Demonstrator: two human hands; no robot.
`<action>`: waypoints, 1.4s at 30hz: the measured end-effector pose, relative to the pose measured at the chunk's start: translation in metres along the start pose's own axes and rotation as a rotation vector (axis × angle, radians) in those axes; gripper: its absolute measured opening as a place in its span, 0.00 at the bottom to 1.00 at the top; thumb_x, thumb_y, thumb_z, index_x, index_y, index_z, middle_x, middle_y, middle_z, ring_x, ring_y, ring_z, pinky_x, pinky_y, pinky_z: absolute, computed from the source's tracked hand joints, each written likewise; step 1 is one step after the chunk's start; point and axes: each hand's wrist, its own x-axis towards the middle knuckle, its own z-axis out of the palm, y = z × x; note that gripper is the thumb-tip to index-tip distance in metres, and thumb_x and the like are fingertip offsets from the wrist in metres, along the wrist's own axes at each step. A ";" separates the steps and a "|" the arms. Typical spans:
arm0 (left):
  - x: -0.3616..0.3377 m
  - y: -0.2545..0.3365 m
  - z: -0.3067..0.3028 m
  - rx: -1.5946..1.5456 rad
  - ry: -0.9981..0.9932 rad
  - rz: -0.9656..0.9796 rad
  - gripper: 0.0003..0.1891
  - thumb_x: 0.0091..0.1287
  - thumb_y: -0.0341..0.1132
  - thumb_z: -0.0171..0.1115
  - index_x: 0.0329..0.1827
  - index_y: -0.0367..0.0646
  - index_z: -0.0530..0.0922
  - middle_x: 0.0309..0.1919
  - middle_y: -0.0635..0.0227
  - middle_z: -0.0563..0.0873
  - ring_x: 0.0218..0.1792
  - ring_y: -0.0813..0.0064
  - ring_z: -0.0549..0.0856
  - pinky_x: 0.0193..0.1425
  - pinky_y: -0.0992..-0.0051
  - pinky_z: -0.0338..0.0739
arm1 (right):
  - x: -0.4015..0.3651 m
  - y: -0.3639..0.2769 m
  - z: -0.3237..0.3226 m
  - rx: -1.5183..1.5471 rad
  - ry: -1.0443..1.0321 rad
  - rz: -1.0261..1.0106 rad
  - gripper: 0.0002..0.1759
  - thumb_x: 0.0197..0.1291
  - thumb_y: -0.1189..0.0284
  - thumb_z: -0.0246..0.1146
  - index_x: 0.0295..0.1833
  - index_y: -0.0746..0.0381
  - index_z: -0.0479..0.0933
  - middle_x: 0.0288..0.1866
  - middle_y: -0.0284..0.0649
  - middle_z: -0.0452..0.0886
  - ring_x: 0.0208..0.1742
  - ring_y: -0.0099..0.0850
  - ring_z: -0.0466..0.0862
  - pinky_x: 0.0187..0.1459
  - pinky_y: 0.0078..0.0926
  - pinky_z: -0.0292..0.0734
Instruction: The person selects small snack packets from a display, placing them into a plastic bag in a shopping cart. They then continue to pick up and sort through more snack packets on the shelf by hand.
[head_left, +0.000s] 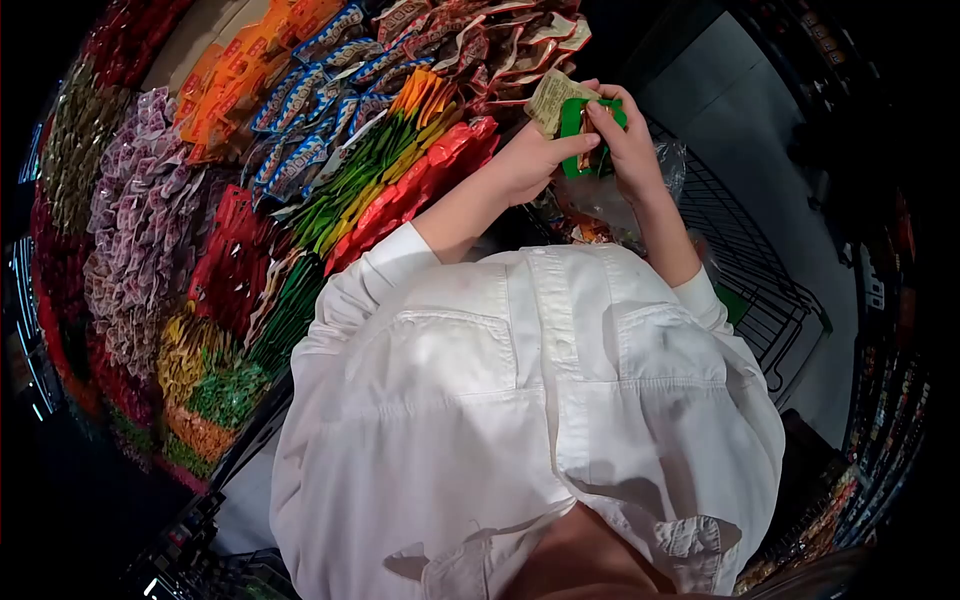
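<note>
Two hands at work: left hand and right hand, close together in front of the white shirt, sleeves ending on the forearms.
Green packet: between the two hands, green at its edges with a brown-red middle, partly covered by fingers.
Left fingers: drawn in narrow on the green packet, thumb laid across its near part; the other fingers are mostly hidden.
Right fingers: curled in on the green packet from the right, thumb pressing over its top.
Pale packet: tilted, just beside the green packet on its upper left; which fingers grip it, I cannot tell.
Clear plastic bag: beneath the hands, coloured wrappers showing near it.
Wire cart: to the right of the right forearm, above grey floor tiles.
Sweets display, left side: orange packets, blue-and-white packets, and pink-and-white packets farther left.
Nearest the left forearm: red packets, with a fanned row of green and yellow packets alongside.
Lower left: small yellow, green and orange packets.
</note>
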 end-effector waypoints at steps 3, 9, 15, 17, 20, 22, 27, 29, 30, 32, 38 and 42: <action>-0.033 0.022 -0.015 0.046 0.092 0.086 0.32 0.68 0.27 0.54 0.73 0.56 0.54 0.64 0.70 0.68 0.61 0.72 0.72 0.60 0.60 0.73 | 0.009 -0.002 0.036 -0.110 -0.148 -0.021 0.14 0.70 0.67 0.51 0.55 0.61 0.68 0.49 0.34 0.75 0.50 0.20 0.75 0.51 0.18 0.70; -0.118 0.070 -0.034 -0.126 0.289 0.085 0.29 0.69 0.29 0.52 0.72 0.58 0.55 0.63 0.69 0.70 0.60 0.68 0.74 0.57 0.57 0.77 | 0.008 -0.024 0.127 -0.069 -0.478 -0.056 0.23 0.73 0.57 0.40 0.62 0.62 0.63 0.55 0.38 0.73 0.56 0.24 0.72 0.59 0.22 0.66; -0.194 0.080 -0.047 -0.202 0.545 0.220 0.22 0.71 0.33 0.49 0.68 0.49 0.61 0.60 0.67 0.73 0.58 0.66 0.76 0.56 0.56 0.78 | 0.014 -0.013 0.196 -0.348 -0.754 -0.316 0.29 0.73 0.53 0.35 0.65 0.63 0.65 0.63 0.45 0.65 0.67 0.37 0.63 0.67 0.31 0.55; -0.218 0.080 -0.059 -0.213 0.495 0.286 0.21 0.72 0.35 0.48 0.67 0.49 0.62 0.60 0.66 0.73 0.57 0.66 0.78 0.56 0.56 0.78 | 0.011 -0.007 0.218 -0.252 -0.854 -0.186 0.30 0.72 0.52 0.36 0.69 0.62 0.60 0.66 0.43 0.64 0.69 0.36 0.62 0.68 0.30 0.54; -0.251 0.093 -0.072 -0.160 0.570 0.345 0.20 0.73 0.36 0.47 0.67 0.52 0.62 0.58 0.67 0.75 0.54 0.67 0.80 0.51 0.62 0.79 | 0.001 -0.017 0.257 -0.005 -1.026 -0.024 0.32 0.72 0.51 0.37 0.73 0.60 0.53 0.69 0.43 0.61 0.69 0.34 0.62 0.68 0.30 0.57; -0.273 0.102 -0.079 -0.146 0.612 0.395 0.21 0.72 0.37 0.50 0.68 0.54 0.62 0.56 0.69 0.77 0.49 0.70 0.82 0.42 0.70 0.80 | -0.004 -0.013 0.282 0.001 -1.053 -0.081 0.34 0.71 0.48 0.35 0.74 0.57 0.52 0.69 0.43 0.61 0.70 0.35 0.62 0.68 0.33 0.58; -0.350 0.108 -0.111 -0.083 0.670 0.430 0.17 0.71 0.36 0.53 0.62 0.49 0.69 0.50 0.71 0.79 0.44 0.75 0.82 0.32 0.73 0.78 | -0.033 -0.007 0.355 -0.048 -1.154 -0.181 0.45 0.64 0.35 0.28 0.74 0.57 0.51 0.73 0.44 0.55 0.74 0.39 0.54 0.71 0.38 0.50; -0.383 0.104 -0.133 -0.139 0.652 0.503 0.13 0.69 0.38 0.56 0.55 0.48 0.73 0.41 0.72 0.83 0.36 0.76 0.84 0.25 0.77 0.76 | -0.052 0.003 0.391 0.046 -1.206 -0.113 0.49 0.61 0.32 0.29 0.74 0.59 0.51 0.75 0.43 0.53 0.75 0.36 0.53 0.71 0.40 0.49; -0.400 0.110 -0.134 -0.187 0.697 0.517 0.11 0.69 0.39 0.56 0.52 0.47 0.74 0.37 0.72 0.84 0.32 0.76 0.84 0.23 0.77 0.73 | -0.063 0.003 0.411 0.058 -1.205 -0.085 0.49 0.61 0.32 0.31 0.74 0.61 0.51 0.75 0.43 0.53 0.75 0.37 0.53 0.71 0.40 0.48; -0.444 0.112 -0.156 -0.223 0.641 0.484 0.13 0.71 0.39 0.53 0.55 0.47 0.73 0.42 0.70 0.82 0.38 0.76 0.82 0.33 0.72 0.76 | -0.077 0.008 0.449 0.059 -1.271 -0.101 0.47 0.63 0.36 0.37 0.74 0.63 0.50 0.75 0.43 0.53 0.75 0.38 0.54 0.71 0.40 0.49; -0.564 0.146 -0.183 -0.377 0.785 0.538 0.17 0.73 0.39 0.45 0.60 0.45 0.69 0.49 0.65 0.80 0.48 0.70 0.82 0.50 0.65 0.80 | -0.124 -0.001 0.562 -0.337 -1.140 -0.959 0.33 0.50 0.81 0.62 0.65 0.59 0.67 0.68 0.47 0.64 0.71 0.45 0.61 0.67 0.40 0.58; -0.640 0.174 -0.186 -0.357 0.705 0.631 0.15 0.72 0.39 0.47 0.59 0.45 0.69 0.48 0.64 0.81 0.47 0.69 0.83 0.48 0.64 0.81 | -0.152 -0.014 0.635 -0.456 -1.319 -1.302 0.27 0.46 0.74 0.67 0.56 0.60 0.76 0.61 0.43 0.74 0.67 0.49 0.66 0.63 0.45 0.65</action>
